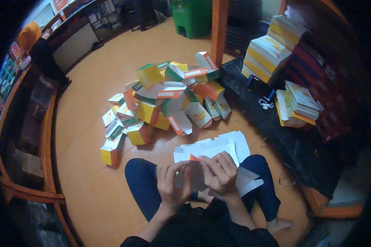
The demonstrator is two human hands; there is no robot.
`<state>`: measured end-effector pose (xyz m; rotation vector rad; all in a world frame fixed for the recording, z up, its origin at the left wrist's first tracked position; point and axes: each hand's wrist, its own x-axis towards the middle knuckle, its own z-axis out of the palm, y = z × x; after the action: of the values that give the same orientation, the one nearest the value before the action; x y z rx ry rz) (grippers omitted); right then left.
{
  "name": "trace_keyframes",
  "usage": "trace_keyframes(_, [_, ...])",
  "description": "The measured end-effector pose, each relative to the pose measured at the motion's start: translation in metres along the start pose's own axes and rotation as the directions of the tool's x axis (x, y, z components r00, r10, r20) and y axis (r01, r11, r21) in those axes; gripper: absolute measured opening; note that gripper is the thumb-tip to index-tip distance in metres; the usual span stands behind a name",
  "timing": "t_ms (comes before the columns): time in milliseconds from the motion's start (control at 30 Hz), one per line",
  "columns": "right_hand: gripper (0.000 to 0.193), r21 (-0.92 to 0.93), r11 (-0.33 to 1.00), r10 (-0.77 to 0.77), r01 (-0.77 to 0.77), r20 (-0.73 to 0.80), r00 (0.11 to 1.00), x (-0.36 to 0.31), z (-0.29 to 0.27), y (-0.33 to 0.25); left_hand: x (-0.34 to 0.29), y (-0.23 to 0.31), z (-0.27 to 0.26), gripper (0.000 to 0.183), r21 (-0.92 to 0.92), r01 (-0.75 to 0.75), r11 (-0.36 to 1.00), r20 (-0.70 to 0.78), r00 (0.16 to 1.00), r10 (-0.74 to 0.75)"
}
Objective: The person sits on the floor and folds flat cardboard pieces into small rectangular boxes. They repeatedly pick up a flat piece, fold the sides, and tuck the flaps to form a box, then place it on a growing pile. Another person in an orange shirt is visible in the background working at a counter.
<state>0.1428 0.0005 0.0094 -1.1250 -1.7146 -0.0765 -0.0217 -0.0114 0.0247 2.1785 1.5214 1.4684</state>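
A: What do I have at lower centre?

B: My left hand (172, 184) and right hand (219, 173) both pinch a flat white carton blank (212, 149) over my lap; their fingers hide its near edge.

A: And behind?

B: A heap of folded boxes (165, 103) on the floor (90, 197); flat stacks (272, 51) upper right, partly lost in shadow.

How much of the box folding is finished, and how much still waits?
Done: a pile of folded boxes lies on the floor. In hand: the left hand and right hand bend one flat white carton blank over the lap. Left: tall stacks of flat blanks and a smaller stack stand at the right.
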Motion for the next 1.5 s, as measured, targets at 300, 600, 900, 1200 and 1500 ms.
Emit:
trace_keyframes(300, [0.041,-0.006,0.999,-0.037,0.036,-0.112,0.993,0.003,0.000,-0.039,-0.013,0.023,0.017,0.032,-0.781,0.358,0.511,0.064,0.861,-0.505])
trace_keyframes(600, [0.031,0.387,0.922,-0.007,-0.021,0.069,0.998,0.008,-0.005,-0.030,-0.016,0.000,0.008,0.024,-0.805,0.348,0.481,0.101,0.879,-0.466])
trace_keyframes(900, [0.025,0.401,0.910,0.077,-0.105,0.085,0.993,0.010,0.009,-0.023,-0.005,0.002,0.017,0.024,-0.843,0.511,0.168,0.383,0.789,-0.481])
trace_keyframes(1200, [0.056,0.440,0.875,0.124,-0.200,0.196,0.973,-0.018,0.031,-0.010,0.000,-0.021,0.023,0.023,-0.692,0.652,0.310,0.489,0.739,-0.463])
trace_keyframes(1500, [0.048,0.129,0.982,0.138,-0.139,0.021,0.990,-0.016,0.030,-0.016,0.006,-0.020,0.025,0.014,-0.803,0.545,0.241,0.279,0.701,-0.657])
